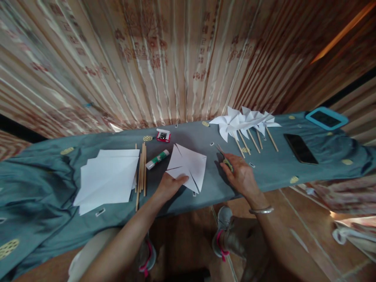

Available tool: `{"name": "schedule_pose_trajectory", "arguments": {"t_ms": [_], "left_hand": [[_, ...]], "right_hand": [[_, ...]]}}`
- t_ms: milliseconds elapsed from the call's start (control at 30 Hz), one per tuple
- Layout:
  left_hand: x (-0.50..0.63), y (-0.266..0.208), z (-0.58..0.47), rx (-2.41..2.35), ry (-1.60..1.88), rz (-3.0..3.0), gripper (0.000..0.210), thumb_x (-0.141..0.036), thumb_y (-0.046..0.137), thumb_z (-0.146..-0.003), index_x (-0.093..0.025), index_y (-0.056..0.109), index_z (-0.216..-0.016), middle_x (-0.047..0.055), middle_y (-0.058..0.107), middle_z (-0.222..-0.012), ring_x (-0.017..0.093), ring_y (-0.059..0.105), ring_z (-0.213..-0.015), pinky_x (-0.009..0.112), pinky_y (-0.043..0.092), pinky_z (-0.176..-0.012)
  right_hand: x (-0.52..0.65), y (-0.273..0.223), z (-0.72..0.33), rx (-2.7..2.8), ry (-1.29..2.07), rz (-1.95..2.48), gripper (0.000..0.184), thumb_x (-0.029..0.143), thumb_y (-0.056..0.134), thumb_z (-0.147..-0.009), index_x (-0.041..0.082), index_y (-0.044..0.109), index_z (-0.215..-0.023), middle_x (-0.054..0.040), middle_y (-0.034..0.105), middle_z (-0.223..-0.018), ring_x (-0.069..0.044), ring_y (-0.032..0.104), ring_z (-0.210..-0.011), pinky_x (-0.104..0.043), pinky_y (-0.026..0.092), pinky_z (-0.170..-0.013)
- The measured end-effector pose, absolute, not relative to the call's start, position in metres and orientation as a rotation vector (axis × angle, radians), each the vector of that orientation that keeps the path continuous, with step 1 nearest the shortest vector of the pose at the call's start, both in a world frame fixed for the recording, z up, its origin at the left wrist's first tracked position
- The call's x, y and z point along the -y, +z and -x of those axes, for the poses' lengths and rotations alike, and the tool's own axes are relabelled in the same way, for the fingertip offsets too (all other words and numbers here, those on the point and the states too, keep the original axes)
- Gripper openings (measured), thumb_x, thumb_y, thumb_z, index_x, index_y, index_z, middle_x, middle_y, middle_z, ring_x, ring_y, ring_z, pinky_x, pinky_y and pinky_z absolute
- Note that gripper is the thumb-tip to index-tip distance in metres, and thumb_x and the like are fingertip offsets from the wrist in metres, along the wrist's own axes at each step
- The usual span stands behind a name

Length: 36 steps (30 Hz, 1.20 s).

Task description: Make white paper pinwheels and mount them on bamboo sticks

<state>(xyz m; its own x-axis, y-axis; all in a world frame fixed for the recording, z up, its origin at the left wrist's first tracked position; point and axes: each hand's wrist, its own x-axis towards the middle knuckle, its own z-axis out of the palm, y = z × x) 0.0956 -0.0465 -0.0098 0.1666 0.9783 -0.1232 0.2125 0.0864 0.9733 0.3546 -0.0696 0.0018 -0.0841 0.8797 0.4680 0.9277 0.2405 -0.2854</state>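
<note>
My left hand grips a square sheet of white paper by its near left edge, thumb on top. Slits run inward from the sheet's corners. In my right hand is a pair of scissors with green on the handles, the blades pointing away from me and apart from the paper. A glue stick with a green label lies just left of the sheet. Behind it stands a small red box with its lid up and dark small items inside.
White paper sheets are stacked at the left, beside several wooden sticks. Several paper pinwheels on sticks lie at the back right. Farther right are a black phone and a blue-framed tablet. A curtain hangs behind the cloth-covered table.
</note>
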Motion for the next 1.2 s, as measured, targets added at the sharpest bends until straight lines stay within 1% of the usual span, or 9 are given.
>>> {"name": "schedule_pose_trajectory", "arguments": {"t_ms": [100,200,333,467,633,800,933,1067,1200], "left_hand": [[0.046,-0.007,-0.093,-1.289,0.853,-1.446,0.029,-0.027,0.069,-0.069,-0.015,0.068,-0.095,0.009,0.074,-0.094,0.028,0.068,-0.091,0.043,0.052,-0.088],[0.044,0.002,-0.082,-1.341,0.89,-1.45,0.057,-0.031,0.072,-0.069,-0.015,0.058,-0.121,0.011,0.07,-0.108,0.025,0.068,-0.084,0.038,0.055,-0.076],[0.03,0.01,-0.05,-1.402,1.151,-1.6,0.066,-0.036,0.066,-0.078,-0.022,0.042,-0.138,0.01,0.063,-0.124,0.022,0.064,-0.099,0.038,0.054,-0.082],[0.012,0.001,-0.023,-1.649,1.084,-2.045,0.04,-0.029,0.059,-0.08,-0.018,0.06,-0.119,0.011,0.067,-0.113,0.028,0.057,-0.108,0.047,0.046,-0.096],[0.003,-0.011,-0.017,-1.727,0.705,-2.289,0.032,-0.023,0.054,-0.08,-0.015,0.065,-0.109,0.013,0.068,-0.108,0.031,0.058,-0.106,0.048,0.045,-0.095],[0.005,-0.001,-0.018,-1.676,0.994,-1.924,0.03,-0.034,0.055,-0.08,-0.017,0.067,-0.102,0.01,0.069,-0.101,0.026,0.062,-0.095,0.041,0.049,-0.088],[0.028,0.015,-0.043,-1.235,1.038,-1.211,0.051,-0.052,0.066,-0.073,-0.016,0.066,-0.108,0.006,0.069,-0.086,0.017,0.061,-0.071,0.029,0.05,-0.066],[0.059,0.027,-0.082,-0.901,0.847,-0.764,0.038,-0.05,0.071,-0.07,-0.014,0.07,-0.083,0.003,0.064,-0.071,0.007,0.045,-0.051,0.021,0.036,-0.046],[0.073,0.029,-0.105,-0.849,0.786,-0.677,0.035,-0.051,0.07,-0.069,-0.017,0.066,-0.075,0.001,0.06,-0.068,0.006,0.039,-0.048,0.022,0.032,-0.044]], "right_hand": [[0.07,-0.002,-0.33,2.035,0.0,1.496,0.035,0.034,0.049,-0.094,0.014,0.06,-0.12,-0.0166,0.067,-0.114,-0.029,0.061,-0.109,-0.046,0.049,-0.096],[0.068,-0.004,-0.311,2.091,0.07,1.413,0.032,0.031,0.049,-0.094,0.015,0.061,-0.119,-0.0155,0.067,-0.115,-0.028,0.061,-0.11,-0.046,0.05,-0.096],[0.061,-0.003,-0.3,2.057,0.064,1.403,0.03,0.028,0.05,-0.094,0.014,0.063,-0.117,-0.0159,0.067,-0.114,-0.028,0.06,-0.111,-0.045,0.051,-0.097],[0.055,-0.005,-0.294,2.025,0.087,1.428,0.031,0.027,0.05,-0.094,0.013,0.064,-0.117,-0.0161,0.068,-0.113,-0.028,0.061,-0.11,-0.046,0.05,-0.097],[0.049,-0.01,-0.285,2.035,0.133,1.408,0.032,0.025,0.051,-0.093,0.009,0.064,-0.117,-0.0176,0.068,-0.115,-0.029,0.06,-0.111,-0.046,0.05,-0.098],[0.047,-0.004,-0.276,1.91,0.304,1.392,0.03,0.026,0.052,-0.091,0.011,0.067,-0.113,-0.0169,0.068,-0.116,-0.029,0.059,-0.113,-0.047,0.047,-0.1],[0.051,0.008,-0.266,1.567,0.85,1.332,0.03,0.036,0.062,-0.085,0.019,0.067,-0.109,-0.0113,0.07,-0.11,-0.022,0.066,-0.094,-0.04,0.053,-0.087],[0.054,0.015,-0.257,1.21,1.499,0.999,0.038,0.046,0.071,-0.077,0.021,0.068,-0.106,-0.0044,0.073,-0.093,-0.015,0.065,-0.076,-0.028,0.053,-0.072],[0.059,0.015,-0.259,1.051,1.67,0.921,0.031,0.044,0.077,-0.071,0.018,0.073,-0.088,-0.0003,0.071,-0.076,-0.008,0.054,-0.054,-0.022,0.047,-0.057]]}}
